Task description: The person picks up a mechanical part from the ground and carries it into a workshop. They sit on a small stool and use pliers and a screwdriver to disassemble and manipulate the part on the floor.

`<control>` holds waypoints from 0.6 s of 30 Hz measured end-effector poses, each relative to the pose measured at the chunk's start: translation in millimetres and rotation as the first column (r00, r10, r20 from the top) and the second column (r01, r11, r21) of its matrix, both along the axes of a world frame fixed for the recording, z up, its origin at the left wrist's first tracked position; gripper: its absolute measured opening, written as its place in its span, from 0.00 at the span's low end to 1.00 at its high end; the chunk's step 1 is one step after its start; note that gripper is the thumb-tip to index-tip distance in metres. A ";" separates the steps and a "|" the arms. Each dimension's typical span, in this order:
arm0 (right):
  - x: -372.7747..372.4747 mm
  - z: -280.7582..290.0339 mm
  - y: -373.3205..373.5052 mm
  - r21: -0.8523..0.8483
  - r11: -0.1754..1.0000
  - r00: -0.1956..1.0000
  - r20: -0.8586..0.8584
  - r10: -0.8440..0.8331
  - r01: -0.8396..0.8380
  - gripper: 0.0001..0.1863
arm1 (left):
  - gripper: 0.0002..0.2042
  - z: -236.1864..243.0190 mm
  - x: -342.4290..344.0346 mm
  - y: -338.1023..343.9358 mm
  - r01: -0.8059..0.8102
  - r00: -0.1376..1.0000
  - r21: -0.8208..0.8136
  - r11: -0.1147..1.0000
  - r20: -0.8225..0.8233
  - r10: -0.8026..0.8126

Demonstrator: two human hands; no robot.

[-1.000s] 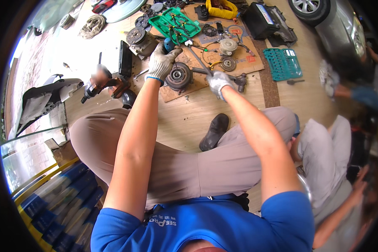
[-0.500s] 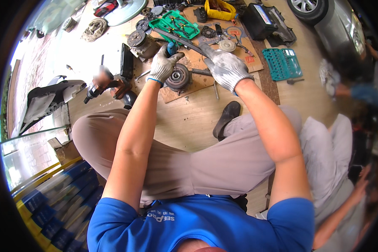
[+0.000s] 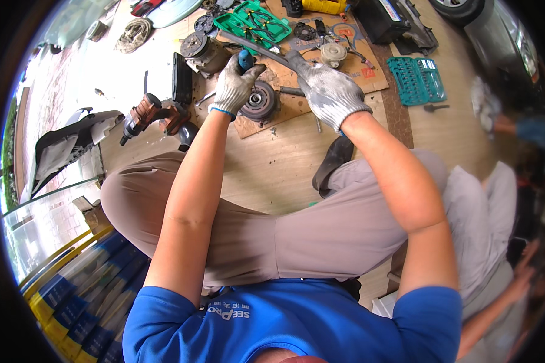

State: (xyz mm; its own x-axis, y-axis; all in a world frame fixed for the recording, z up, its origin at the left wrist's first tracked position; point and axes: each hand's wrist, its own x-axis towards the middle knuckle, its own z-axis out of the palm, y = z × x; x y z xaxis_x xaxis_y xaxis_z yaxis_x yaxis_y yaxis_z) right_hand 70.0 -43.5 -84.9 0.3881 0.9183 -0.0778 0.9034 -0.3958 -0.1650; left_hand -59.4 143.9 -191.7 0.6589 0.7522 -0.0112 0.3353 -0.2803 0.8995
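My left hand [image 3: 232, 88], in a white work glove, is closed around a blue-handled tool [image 3: 246, 60] just above the round pulley-like part [image 3: 258, 103] on the cardboard [image 3: 278, 122]. My right hand [image 3: 332, 94], also gloved, grips a long grey metal bar [image 3: 254, 46], which slants up to the left over the open green case of pliers [image 3: 251, 24]. A cylindrical metal housing [image 3: 204, 59] lies left of the blue tool. Behind my right hand is a pale round component [image 3: 333, 54]. A short dark bar or handle [image 3: 290, 91] lies beside the pulley, partly hidden by my right hand.
Power drills [image 3: 142, 115] and a black case [image 3: 181, 78] lie left. Right are a battery [image 3: 378, 21], teal socket set [image 3: 416, 80] and car wheel [image 3: 454, 7]. A black-and-grey panel [image 3: 60, 142] is far left; another person's legs [image 3: 478, 218] are at lower right.
Over the last second my right hand has risen, swinging the metal bar higher and flatter toward the upper left. My left hand keeps its hold on the blue tool, shifted slightly.
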 end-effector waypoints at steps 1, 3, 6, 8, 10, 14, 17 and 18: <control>-2.2 -1.3 -1.5 0.040 0.999 1.000 0.030 -0.008 0.007 0.28 | 0.21 1.2 0.7 0.4 0.005 1.000 -0.024 1.000 -0.012 -0.005; -1.3 -0.7 -2.0 -0.020 1.000 1.000 0.006 0.001 -0.001 0.28 | 0.22 0.9 1.3 -0.6 0.008 1.000 -0.042 0.999 0.009 -0.007; -4.2 0.1 -0.2 -0.029 0.999 0.999 0.008 -0.032 0.032 0.28 | 0.24 -5.3 0.9 3.3 -0.010 1.000 -0.029 1.000 -0.021 0.009; -7.0 4.2 0.1 -0.037 0.998 0.999 0.005 -0.046 0.046 0.28 | 0.23 -9.8 0.2 5.7 0.006 1.000 -0.004 1.000 -0.013 -0.006; -6.9 15.2 1.0 -0.067 0.998 1.000 -0.013 -0.023 0.022 0.28 | 0.19 -14.9 3.2 5.4 0.008 0.998 0.055 0.998 0.063 -0.011; -1.4 4.8 3.4 -0.057 0.998 0.998 -0.047 -0.039 0.036 0.28 | 0.19 -22.1 -6.1 14.4 -0.050 0.998 -0.025 0.998 0.047 0.052; 2.4 8.0 2.3 -0.001 0.998 0.994 -0.096 -0.056 0.056 0.30 | 0.19 -20.2 -12.7 15.4 -0.067 0.997 -0.054 0.996 0.030 0.068; 3.1 9.1 2.4 0.017 0.998 0.992 -0.113 -0.061 0.063 0.30 | 0.19 -19.3 -15.2 15.6 -0.068 0.997 -0.046 0.997 0.023 0.069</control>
State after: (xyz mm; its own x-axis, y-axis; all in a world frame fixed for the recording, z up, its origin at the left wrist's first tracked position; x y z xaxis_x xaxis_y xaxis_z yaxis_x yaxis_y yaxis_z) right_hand 73.1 -41.1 -75.8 0.4342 0.8947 -0.1052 0.8527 -0.4458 -0.2723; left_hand -74.5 159.5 -211.0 0.6067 0.7944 -0.0310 0.3303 -0.2164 0.9187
